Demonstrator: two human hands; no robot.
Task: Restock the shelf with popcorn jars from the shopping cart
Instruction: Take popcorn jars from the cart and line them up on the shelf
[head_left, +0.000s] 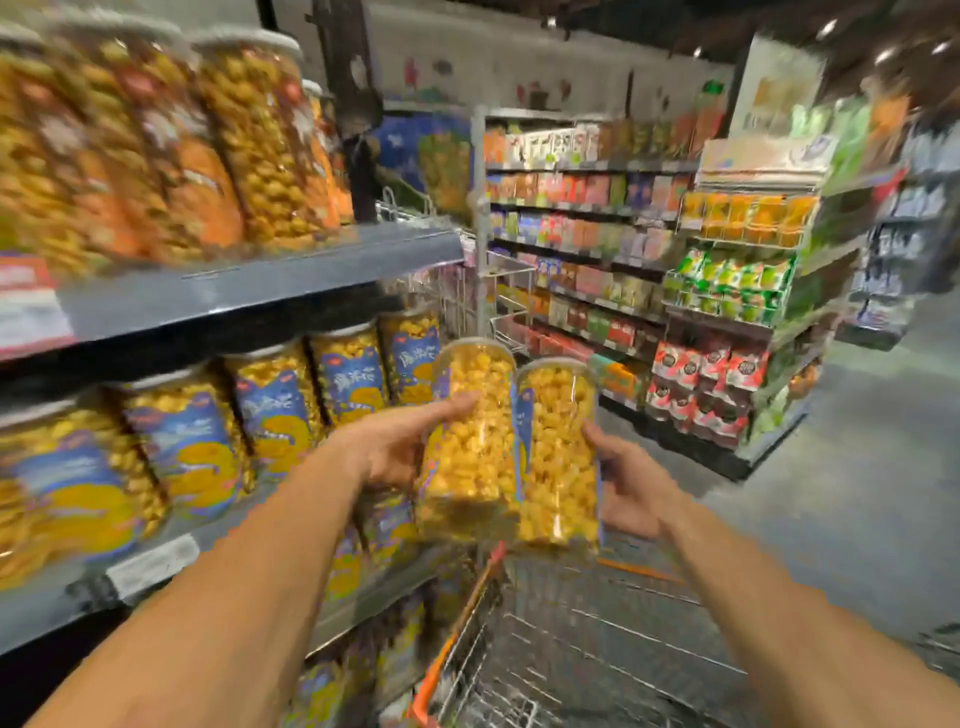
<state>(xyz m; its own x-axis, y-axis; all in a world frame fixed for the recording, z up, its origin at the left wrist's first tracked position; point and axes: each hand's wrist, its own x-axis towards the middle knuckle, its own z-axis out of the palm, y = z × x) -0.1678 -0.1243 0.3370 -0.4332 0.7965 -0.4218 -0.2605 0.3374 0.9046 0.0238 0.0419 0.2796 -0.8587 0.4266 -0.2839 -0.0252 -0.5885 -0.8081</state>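
yellow popcorn jars already lined the middle shelf (156, 566) up to its right end, and the shopping cart (597, 639) below looked nearly emptied. the left hand (400, 447) gripped one jar (472, 441) and the right hand (628, 483) gripped another jar (558, 457), both held upright and touching above the cart, not yet shelved.

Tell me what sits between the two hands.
Two popcorn jars side by side: the left hand grips the left jar, the right hand grips the right jar. The head view shows both above the shopping cart.
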